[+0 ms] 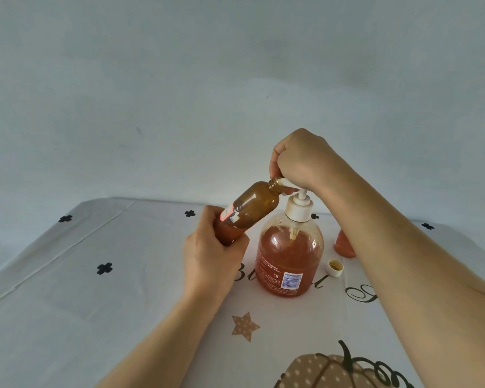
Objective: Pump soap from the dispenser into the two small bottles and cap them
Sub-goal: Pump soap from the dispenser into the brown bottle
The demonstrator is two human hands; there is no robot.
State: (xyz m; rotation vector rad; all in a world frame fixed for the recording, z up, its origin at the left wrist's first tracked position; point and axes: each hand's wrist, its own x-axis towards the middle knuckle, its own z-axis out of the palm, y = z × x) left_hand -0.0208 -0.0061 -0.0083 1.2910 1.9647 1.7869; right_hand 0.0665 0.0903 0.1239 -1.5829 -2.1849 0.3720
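Observation:
A clear soap dispenser (289, 261) with orange soap and a white pump stands mid-table. My left hand (210, 259) grips the lower end of a small amber bottle (256, 204), tilted so its open neck meets the pump's spout. My right hand (298, 159) sits on the pump head with fingers curled round it. A second small bottle (343, 243) with orange soap stands behind my right forearm, mostly hidden. One white cap (335, 268) lies upside down on the cloth, right of the dispenser.
The table carries a white cloth (95, 289) printed with black clovers, a tan star and a pumpkin. A plain pale wall rises behind the table's far edge.

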